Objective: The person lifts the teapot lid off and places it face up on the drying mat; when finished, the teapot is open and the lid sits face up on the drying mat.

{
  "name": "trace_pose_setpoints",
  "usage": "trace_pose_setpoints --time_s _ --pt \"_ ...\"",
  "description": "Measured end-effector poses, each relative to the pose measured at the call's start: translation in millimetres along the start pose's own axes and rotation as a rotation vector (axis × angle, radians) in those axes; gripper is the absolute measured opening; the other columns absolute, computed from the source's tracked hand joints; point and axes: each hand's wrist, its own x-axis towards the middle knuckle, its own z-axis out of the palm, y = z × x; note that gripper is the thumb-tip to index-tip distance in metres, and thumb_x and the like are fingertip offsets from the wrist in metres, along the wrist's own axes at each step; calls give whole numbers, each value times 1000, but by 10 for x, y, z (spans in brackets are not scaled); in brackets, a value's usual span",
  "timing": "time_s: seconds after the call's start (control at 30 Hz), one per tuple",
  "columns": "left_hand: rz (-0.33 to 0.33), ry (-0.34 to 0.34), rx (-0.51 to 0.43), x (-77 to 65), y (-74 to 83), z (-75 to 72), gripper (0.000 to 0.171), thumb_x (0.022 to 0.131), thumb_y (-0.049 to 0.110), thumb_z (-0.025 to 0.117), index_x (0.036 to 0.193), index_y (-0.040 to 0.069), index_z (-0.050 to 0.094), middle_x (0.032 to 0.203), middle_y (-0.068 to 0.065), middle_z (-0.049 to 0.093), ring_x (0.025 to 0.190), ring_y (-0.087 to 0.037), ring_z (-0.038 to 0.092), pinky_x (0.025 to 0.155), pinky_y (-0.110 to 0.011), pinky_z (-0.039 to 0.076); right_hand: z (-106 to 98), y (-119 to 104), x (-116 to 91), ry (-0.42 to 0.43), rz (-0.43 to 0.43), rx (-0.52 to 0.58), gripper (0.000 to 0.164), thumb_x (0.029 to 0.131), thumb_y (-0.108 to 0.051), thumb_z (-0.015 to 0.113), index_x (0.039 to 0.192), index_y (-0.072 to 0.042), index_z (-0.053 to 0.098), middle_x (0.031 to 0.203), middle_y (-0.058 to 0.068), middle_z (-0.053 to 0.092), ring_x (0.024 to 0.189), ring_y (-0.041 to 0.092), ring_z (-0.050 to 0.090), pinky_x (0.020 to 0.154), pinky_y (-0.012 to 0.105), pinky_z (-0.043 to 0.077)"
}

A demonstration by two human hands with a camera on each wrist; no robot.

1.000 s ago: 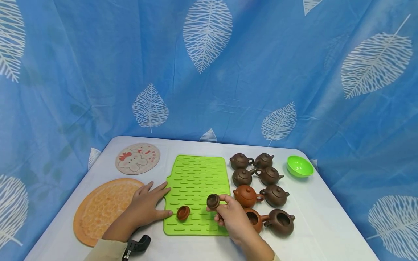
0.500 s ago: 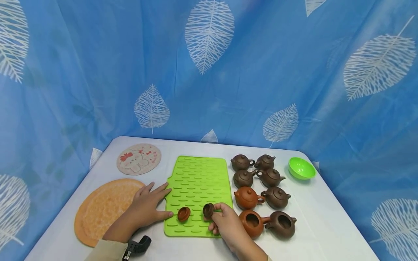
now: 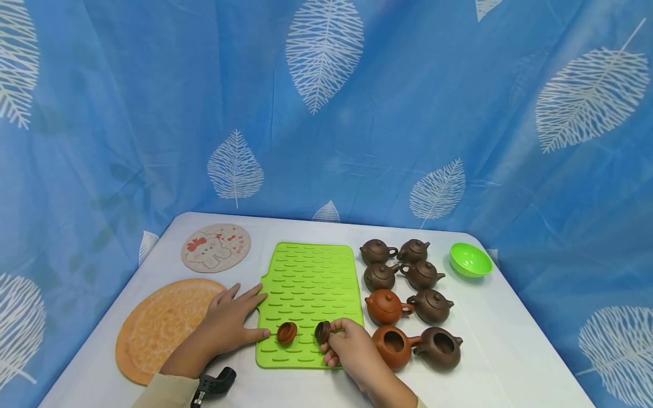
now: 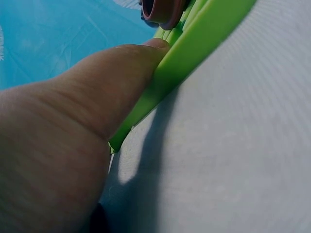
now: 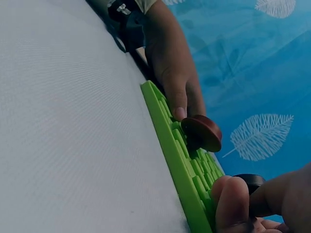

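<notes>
My left hand (image 3: 229, 323) lies spread at the left edge of the green ridged mat (image 3: 313, 272); its thumb touches the mat's edge in the left wrist view. Near that thumb, a reddish-brown teapot lid (image 3: 287, 333) rests upside down on the mat. My right hand (image 3: 354, 348) pinches a dark brown teapot lid (image 3: 322, 332), tilted with its underside facing left, low over the mat. In the right wrist view, the fingers partly cover this dark lid (image 5: 250, 180), and the reddish-brown lid (image 5: 201, 132) stands beyond it.
Right of the mat, a lidless reddish-brown teapot (image 3: 394, 345) and a lidless dark teapot (image 3: 440, 348) stand before several lidded teapots (image 3: 420, 275). A green bowl (image 3: 470, 259) is at the back right. Two round mats, orange (image 3: 153, 334) and rabbit-printed (image 3: 215, 247), lie at left.
My right hand has moved left and down with the dark lid, closer to the reddish-brown lid. The dark lid has turned more to the left. My left hand has stayed in place.
</notes>
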Motion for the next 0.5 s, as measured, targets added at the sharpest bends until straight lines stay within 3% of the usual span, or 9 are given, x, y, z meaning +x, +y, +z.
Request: trace_pose_setpoints --time_s 0.23,0.5 --pt "-3 -17 -8 -13 16 9 95 78 75 77 156 25 53 170 0 37 156 -52 20 121 -73 14 -20 0 -40 14 16 -90 20 100 0 55 119 2 60 86 12 73 63 13 69 60 28 61" --pt "0 -3 10 -20 24 -25 94 78 75 77 154 25 55 169 0 39 156 -52 22 121 -74 16 -73 -43 -88 9 17 -103 31 97 5 53 127 5 59 87 12 73 65 14 69 63 29 62"
